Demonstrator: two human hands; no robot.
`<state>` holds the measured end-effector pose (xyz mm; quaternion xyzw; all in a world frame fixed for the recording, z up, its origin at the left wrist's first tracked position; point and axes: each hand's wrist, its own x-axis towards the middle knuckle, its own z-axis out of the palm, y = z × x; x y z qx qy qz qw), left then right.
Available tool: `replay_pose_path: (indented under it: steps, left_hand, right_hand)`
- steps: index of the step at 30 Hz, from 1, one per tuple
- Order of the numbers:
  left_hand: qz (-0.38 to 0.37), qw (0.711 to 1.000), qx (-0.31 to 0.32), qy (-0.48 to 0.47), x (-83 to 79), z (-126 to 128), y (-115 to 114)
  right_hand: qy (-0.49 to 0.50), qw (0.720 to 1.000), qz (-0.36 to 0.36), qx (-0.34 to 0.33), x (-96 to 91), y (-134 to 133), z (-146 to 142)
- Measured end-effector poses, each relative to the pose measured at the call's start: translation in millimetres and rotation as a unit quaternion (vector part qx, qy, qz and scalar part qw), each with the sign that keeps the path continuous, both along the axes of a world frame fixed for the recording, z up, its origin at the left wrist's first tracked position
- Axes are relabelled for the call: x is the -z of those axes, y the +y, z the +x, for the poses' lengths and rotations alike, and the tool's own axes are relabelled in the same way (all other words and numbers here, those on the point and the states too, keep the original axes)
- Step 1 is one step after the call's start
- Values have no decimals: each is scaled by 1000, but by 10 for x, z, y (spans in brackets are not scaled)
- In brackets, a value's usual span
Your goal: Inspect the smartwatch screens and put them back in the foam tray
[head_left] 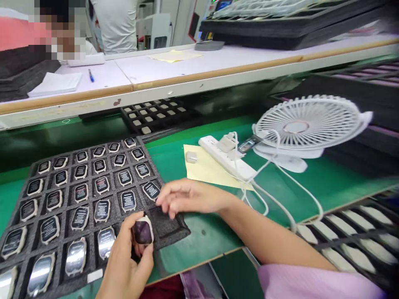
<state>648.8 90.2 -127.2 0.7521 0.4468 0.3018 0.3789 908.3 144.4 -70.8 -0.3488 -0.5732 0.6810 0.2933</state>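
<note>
My left hand (127, 253) pinches a smartwatch case (144, 231) without a strap, its dark screen tilted up, thumb at the lower edge and fingers behind. Beside it, my right hand (190, 196) hovers over the right edge of the grey foam tray (168, 240), fingers loosely bent with nothing seen in them. Its fingertips are close to a watch (151, 190) lying askew in its pocket; whether they touch is unclear. Rows of similar watch cases fill the tray's other pockets, most screens lit with small text.
A white fan (296, 126) and a power strip (226, 158) with cables stand right of the tray, near yellow paper (199, 170). Another tray (151, 114) lies under the raised shelf (199, 83). More pale pieces (357, 253) sit at lower right. People are beyond the shelf.
</note>
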Motion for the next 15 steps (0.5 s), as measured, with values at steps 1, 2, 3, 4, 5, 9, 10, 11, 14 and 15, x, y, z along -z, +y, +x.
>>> replay_pose_path:
  steps: [1, 2, 3, 4, 5, 9, 10, 11, 14, 15]
  left_hand:
    - [-8, 1000, -5, 5, -15, 6, -5]
    - [-7, 1000, -7, 12, -33, 15, -9]
    - [4, 1000, -4, 20, -51, 27, -12]
    - [20, 999, 0, 30, -71, 43, -13]
    - [35, 999, 2, 42, -91, 60, -13]
    - [64, 996, -7, 66, -157, 136, -16]
    - [77, 995, -6, 65, -167, 149, -15]
    - [95, 993, 2, 64, -172, 157, -12]
    - [151, 985, 29, 75, -168, 154, 9]
    - [160, 983, 35, 80, -162, 148, 17]
  right_hand:
    - [-45, 995, 56, 69, -55, 11, 123]
    - [-108, 975, 119, 151, -91, 33, 258]
    - [-178, 938, 183, 234, -103, 70, 398]
    - [-264, 886, 245, 294, -86, 121, 537]
    - [-348, 830, 291, 326, -44, 185, 667]
    - [-543, 736, 285, 288, 248, 439, 1015]
    - [-553, 737, 278, 272, 310, 473, 1055]
    - [-558, 739, 272, 261, 357, 492, 1080]
    - [-569, 733, 267, 261, 415, 486, 1089]
    - [-574, 728, 264, 265, 419, 477, 1079]
